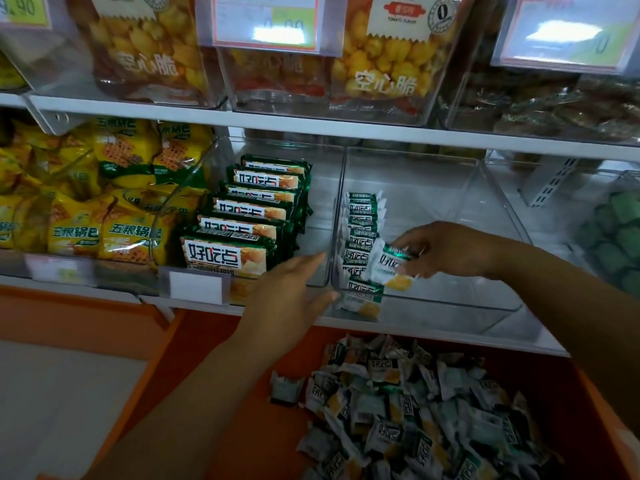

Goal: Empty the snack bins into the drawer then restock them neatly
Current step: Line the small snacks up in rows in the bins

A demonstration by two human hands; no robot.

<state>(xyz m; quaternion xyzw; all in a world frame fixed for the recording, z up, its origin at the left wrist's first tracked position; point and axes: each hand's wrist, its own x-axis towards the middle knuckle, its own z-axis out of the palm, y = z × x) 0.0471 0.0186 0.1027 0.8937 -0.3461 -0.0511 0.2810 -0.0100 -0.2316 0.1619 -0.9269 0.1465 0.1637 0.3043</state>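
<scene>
Snack packet [388, 268] pinched by right hand [446, 249]; left hand [291, 289] flat at clear bin [433, 303].

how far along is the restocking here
Done: green packets stand in a neat row, and one row of white packets lines the clear bin's left side. In hand: the right hand pinches another white packet over that row; the left hand is open at the bin front. Left: a big pile waits in the drawer.
</scene>
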